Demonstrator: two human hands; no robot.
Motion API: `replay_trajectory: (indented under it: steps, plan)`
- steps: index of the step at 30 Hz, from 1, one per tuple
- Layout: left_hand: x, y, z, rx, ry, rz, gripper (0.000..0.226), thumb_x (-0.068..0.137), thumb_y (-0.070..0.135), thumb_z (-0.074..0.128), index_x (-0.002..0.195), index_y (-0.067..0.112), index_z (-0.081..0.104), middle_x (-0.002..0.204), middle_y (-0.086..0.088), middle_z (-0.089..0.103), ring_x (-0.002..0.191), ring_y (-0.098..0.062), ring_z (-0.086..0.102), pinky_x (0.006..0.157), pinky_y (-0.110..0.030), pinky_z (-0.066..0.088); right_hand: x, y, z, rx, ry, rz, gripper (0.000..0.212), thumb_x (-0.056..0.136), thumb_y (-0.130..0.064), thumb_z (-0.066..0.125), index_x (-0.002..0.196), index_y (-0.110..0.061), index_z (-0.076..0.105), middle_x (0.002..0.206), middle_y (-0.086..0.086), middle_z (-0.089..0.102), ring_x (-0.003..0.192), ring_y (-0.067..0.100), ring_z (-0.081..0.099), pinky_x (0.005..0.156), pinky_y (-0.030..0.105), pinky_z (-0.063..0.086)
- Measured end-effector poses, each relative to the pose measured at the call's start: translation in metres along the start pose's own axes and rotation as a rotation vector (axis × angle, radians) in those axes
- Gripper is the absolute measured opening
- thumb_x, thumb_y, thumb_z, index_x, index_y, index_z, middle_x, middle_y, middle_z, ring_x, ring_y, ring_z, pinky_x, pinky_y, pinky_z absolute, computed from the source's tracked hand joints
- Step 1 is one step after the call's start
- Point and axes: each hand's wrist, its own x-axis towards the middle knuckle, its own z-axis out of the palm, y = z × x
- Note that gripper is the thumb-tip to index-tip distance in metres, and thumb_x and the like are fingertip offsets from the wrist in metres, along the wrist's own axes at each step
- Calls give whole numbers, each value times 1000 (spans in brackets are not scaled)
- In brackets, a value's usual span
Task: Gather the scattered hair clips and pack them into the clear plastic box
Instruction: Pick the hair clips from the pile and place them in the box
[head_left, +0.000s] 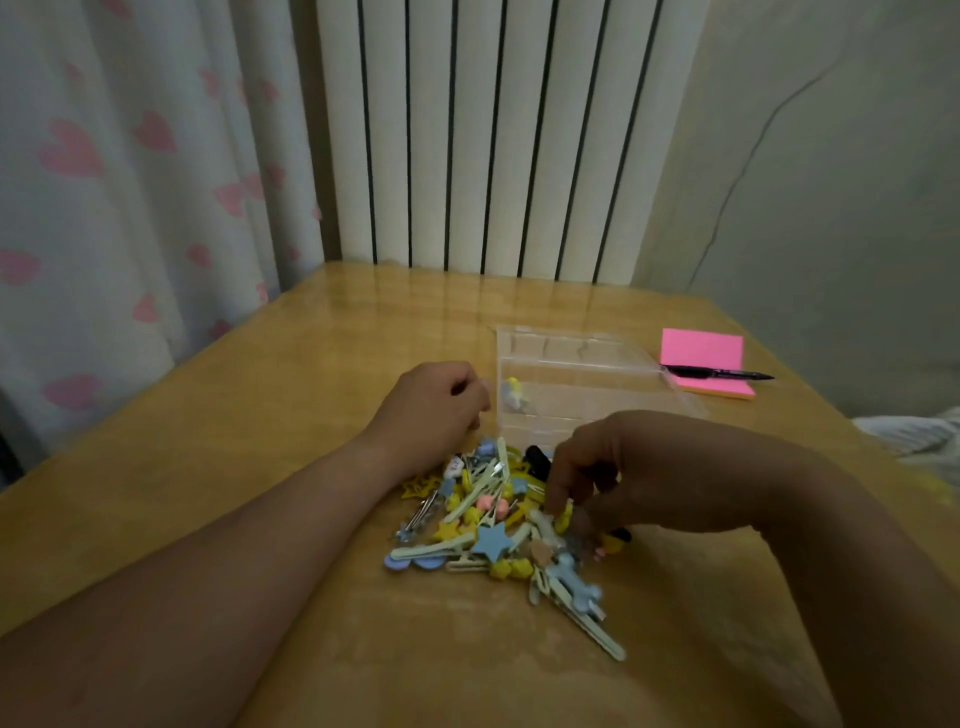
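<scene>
Glossy yellow-brown wooden table (260, 467): bears all items listed below

Heap of small plastic hair clips in yellow, pale blue, cream and pink (498, 525): lies near the middle of the table, just near of the box; includes a pale blue star-shaped clip (492, 540) at its centre and long cream bar clips trailing to the near right

Clear plastic box with inner dividers (582, 374): stands open just far of the heap, right of the left hand; one yellow and white clip (514, 395) lies in a compartment at its left side, other compartments appear bare

Left hand (431, 410): curled into a loose fist, resting at the far left edge of the heap, beside the box's left wall; whether anything is held inside cannot be told

Right hand (623, 473): palm down over the right side of the heap, fingertips (563, 506) pinched down among the clips on a small yellow piece; exact clip gripped is blurred

Pink sticky-note pad (704, 361): far right of the box

Black pen (719, 372): lies across the pad
</scene>
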Motion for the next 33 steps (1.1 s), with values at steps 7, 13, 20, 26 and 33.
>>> replay_trajectory:
  steps: [7, 13, 20, 26, 33]
  plan:
    - [2, 2, 1, 5, 10, 11, 33, 105, 30, 59, 80, 12, 73, 70, 2, 71, 51, -2, 54, 49, -17, 40, -1, 0, -5, 216, 164, -125, 7, 95, -33, 74, 100, -37, 76, 100, -13, 75, 90, 7, 70, 74, 20, 54]
    - [1, 3, 2, -1, 3, -2, 38, 105, 33, 58, 83, 5, 69, 74, -11, 70, 57, -19, 55, 59, -35, 47, 20, 12, -11, 477, 730, 1, 6, 93, -31, 73, 96, -28, 78, 85, -4, 76, 69, 6, 67, 65, 30, 50]
    - [1, 2, 2, 0, 12, 7, 40, 104, 34, 57, 88, -2, 67, 79, -19, 69, 63, -34, 57, 58, -43, 47, 90, 20, -48, 344, 626, 332, 11, 93, -25, 77, 90, -15, 79, 82, 1, 79, 71, 12, 68, 49, 22, 44]
    - [1, 5, 0, -15, 21, -11, 39, 102, 36, 57, 86, 3, 68, 77, -15, 70, 71, -34, 65, 65, -49, 55, 131, 16, -44, 293, 520, 457, 15, 86, -15, 83, 88, -1, 81, 87, 16, 79, 70, 19, 69, 56, 25, 51]
    - [1, 4, 0, -2, 21, -7, 39, 101, 37, 56, 82, 5, 68, 75, -12, 70, 72, -31, 67, 68, -52, 57, 144, 22, -28, 243, 581, 486, 24, 81, -25, 89, 82, -3, 80, 80, 18, 77, 69, 27, 68, 60, 34, 52]
